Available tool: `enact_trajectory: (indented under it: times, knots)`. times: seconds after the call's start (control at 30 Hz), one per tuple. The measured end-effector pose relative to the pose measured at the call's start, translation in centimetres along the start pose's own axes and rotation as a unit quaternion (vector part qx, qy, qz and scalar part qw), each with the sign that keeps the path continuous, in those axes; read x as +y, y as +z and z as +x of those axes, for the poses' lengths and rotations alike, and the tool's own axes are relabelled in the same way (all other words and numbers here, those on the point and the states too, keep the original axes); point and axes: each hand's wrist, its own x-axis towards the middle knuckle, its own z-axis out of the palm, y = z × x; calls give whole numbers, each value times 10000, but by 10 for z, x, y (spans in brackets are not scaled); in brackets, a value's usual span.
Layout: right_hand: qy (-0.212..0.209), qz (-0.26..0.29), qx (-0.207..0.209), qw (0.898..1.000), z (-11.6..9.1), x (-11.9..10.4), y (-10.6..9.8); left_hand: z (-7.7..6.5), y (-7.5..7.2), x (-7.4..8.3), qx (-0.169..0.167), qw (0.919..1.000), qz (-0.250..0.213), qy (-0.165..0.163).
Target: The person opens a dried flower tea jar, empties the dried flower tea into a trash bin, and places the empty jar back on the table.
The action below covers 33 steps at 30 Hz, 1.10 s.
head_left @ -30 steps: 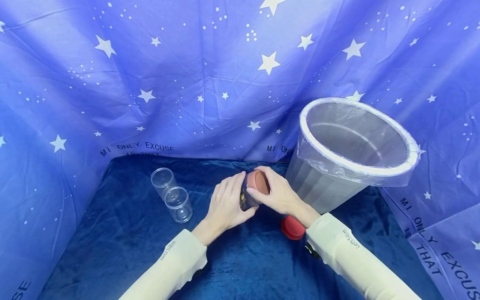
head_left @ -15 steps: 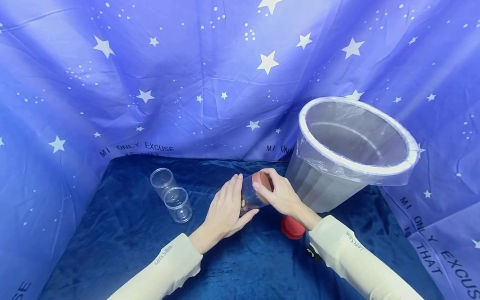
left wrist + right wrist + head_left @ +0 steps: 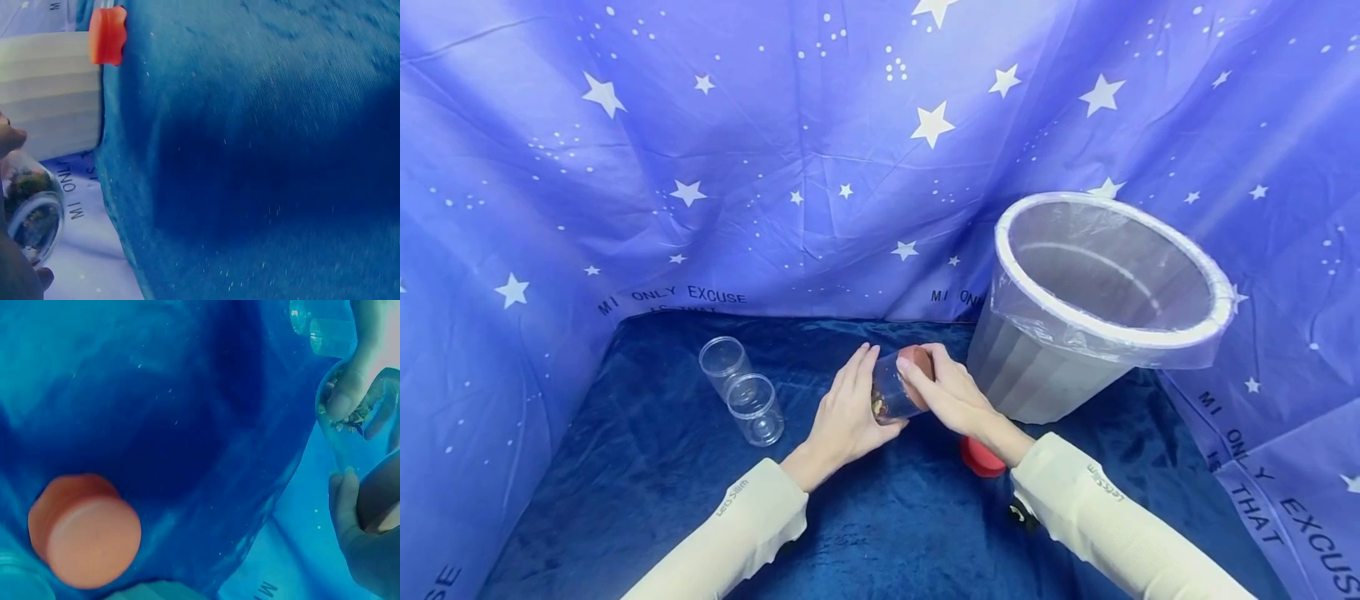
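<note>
A clear jar (image 3: 891, 392) with a reddish-brown lid (image 3: 915, 367) is held tilted between both hands, its lid toward the right. Small dried pieces (image 3: 356, 415) are gathered toward its base. My left hand (image 3: 842, 412) holds the base end, fingers along the far side and thumb below. With thumb and fingers, my right hand (image 3: 951, 387) grips the lid. In the left wrist view the jar's round base (image 3: 39, 228) shows at the left edge. Below the right forearm, partly hidden by it, lies a red scalloped lid (image 3: 981, 458).
Two open clear jars (image 3: 724, 358) stand close together on the left of the dark blue cloth (image 3: 647, 500). A tall grey bin (image 3: 1037, 375) with a clear liner stands behind the right hand. Starry blue fabric (image 3: 820, 167) hangs around the back and sides.
The jar first came further out of the left hand to the right, showing more of its side, then both hands moved slightly left. The left hand now wraps the base again.
</note>
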Motion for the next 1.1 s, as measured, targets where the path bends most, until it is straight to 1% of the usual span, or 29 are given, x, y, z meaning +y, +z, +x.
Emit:
enact_trajectory:
  times: [0.1,0.2,0.3,0.43,0.5,0.57,0.67,0.73,0.8,0.9,0.97,1.1]
  knots:
    - [-147,-180,-180,9996,0,0,0,1,0,1,-152,9995,-60,-268]
    - [-220,-370,-252,9988,1,1,-1,2,0,4,-194,9992,77,-337]
    - [-117,-454,-257,9986,2,0,-3,3,0,7,-30,9988,444,-209]
    - [140,-540,-223,9982,3,-3,-6,4,3,10,421,9948,918,93]
    - [373,-472,-282,9978,4,-5,-6,4,4,10,590,9917,1112,243]
    - [724,-244,-424,9962,4,-8,-6,3,5,9,691,9883,1309,373]
    - [1342,120,-720,9883,6,-12,-6,1,7,8,801,9839,1527,469]
    - [1640,191,-795,9831,7,-14,-6,0,8,9,843,9839,1516,432]
    - [1660,186,-762,9830,8,-16,-7,-1,9,10,873,9852,1436,335]
    - [1466,177,-483,9879,7,-15,-4,-2,9,12,823,9878,1309,189]
    - [1287,128,-261,9913,5,-13,0,-3,8,13,709,9893,1272,136]
    - [1172,-131,35,9930,2,-8,8,-7,6,14,504,9917,1173,135]
